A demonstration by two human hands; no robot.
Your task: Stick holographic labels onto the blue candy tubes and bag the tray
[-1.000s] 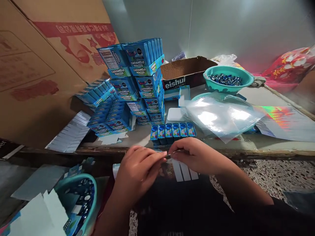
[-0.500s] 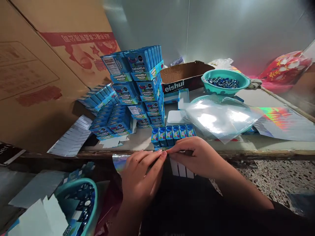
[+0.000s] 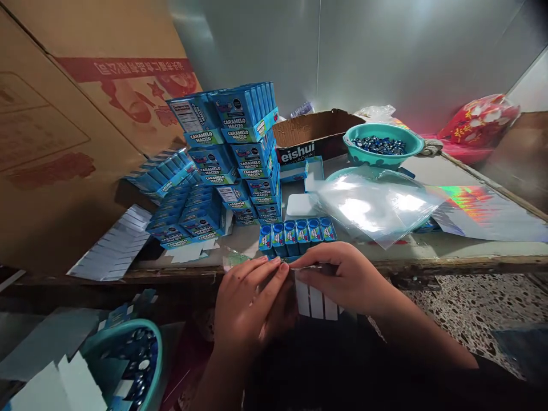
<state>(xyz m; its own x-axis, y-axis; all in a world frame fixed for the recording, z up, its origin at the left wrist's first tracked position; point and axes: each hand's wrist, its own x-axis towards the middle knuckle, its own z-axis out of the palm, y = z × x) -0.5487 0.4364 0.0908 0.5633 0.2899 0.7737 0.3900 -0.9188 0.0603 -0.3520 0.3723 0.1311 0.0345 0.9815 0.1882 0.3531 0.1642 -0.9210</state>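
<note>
White sheet (image 3: 317, 302) hangs from right hand (image 3: 345, 268), thumb and finger pinched on top, maybe so it won't slip. Left hand (image 3: 250, 297) half curled; can't tell its hold. Blue boxes (image 3: 291, 242) stand just ahead, likely for easy reach.

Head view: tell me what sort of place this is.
Probably a small candy-packing workspace: stacked blue boxes labelled "CARAMELO MACIZO", a turquoise bowl of shiny dark pieces, and a large cardboard carton.

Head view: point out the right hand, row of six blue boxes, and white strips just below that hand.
Right hand (image 3: 349, 275): head view, back of hand.
Row of six blue boxes (image 3: 302, 235): head view, fourth box from left.
White strips (image 3: 316, 302): head view, middle of one strip.
</note>
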